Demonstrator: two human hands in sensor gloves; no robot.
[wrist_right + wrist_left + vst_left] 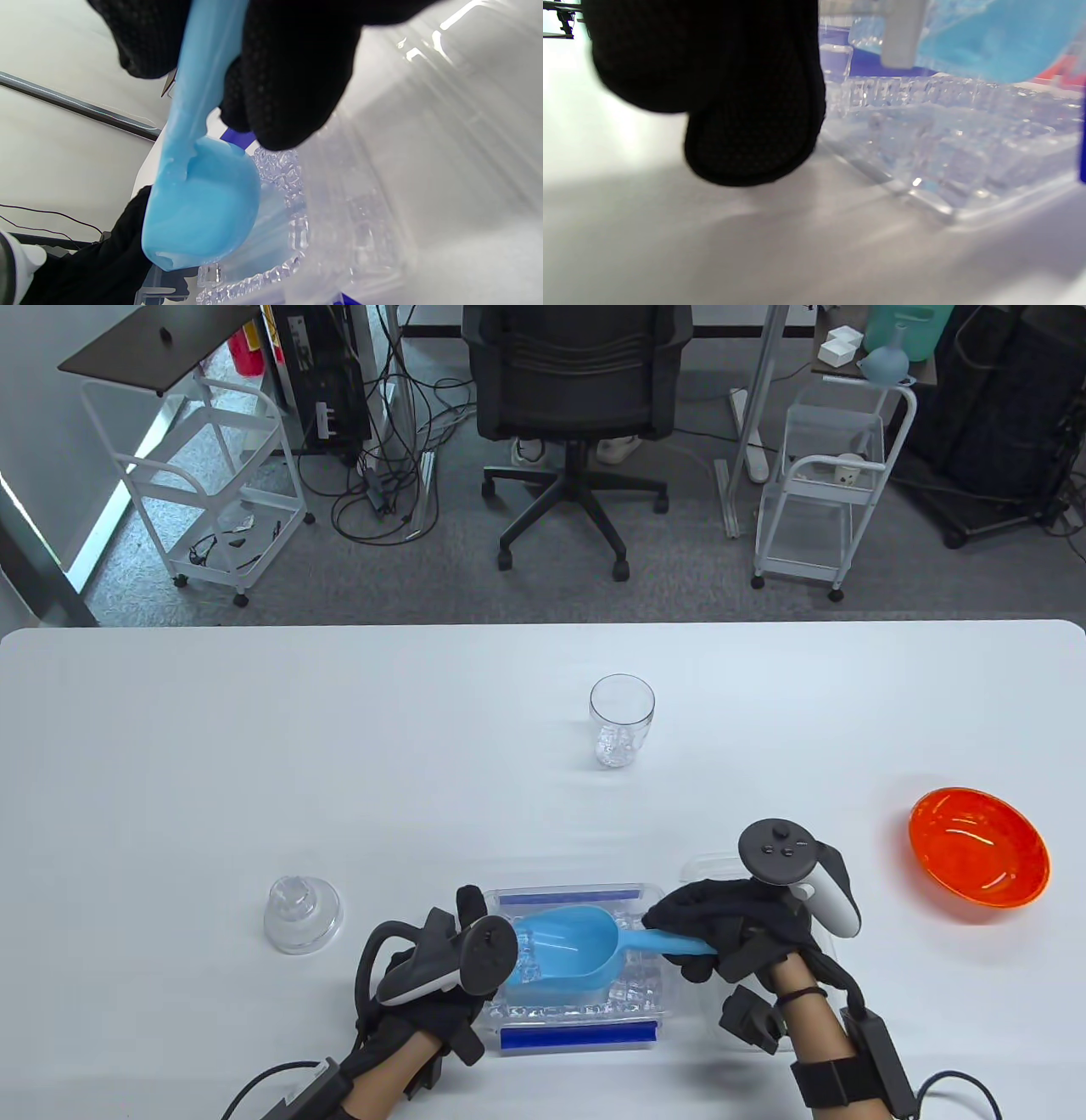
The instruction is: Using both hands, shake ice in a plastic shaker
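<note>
Here the right hand (721, 925) has its fingers curled round the handle of the blue scoop (564, 954), whose bowl sits over the ice box (577, 1018) just to that hand's left, with ice cubes (632, 993) under and inside it. The left hand (441, 976) rests against the box's far side from the right hand; the wrist view shows a fingertip (751, 148) beside the wall, but I cannot tell whether it grips or only steadies. The shaker cup (622, 721) stands upright well ahead of both hands, a little ice at its bottom, and its domed lid (303, 912) lies just left of the left hand. The cup looks like thin clear plastic: light, somewhat springy, probably slick once cold and wet, so it likely wants one hand round the body and the other over the lid. An orange bowl (978, 848) sits to the right of the right hand on the bench (254, 746)
</note>
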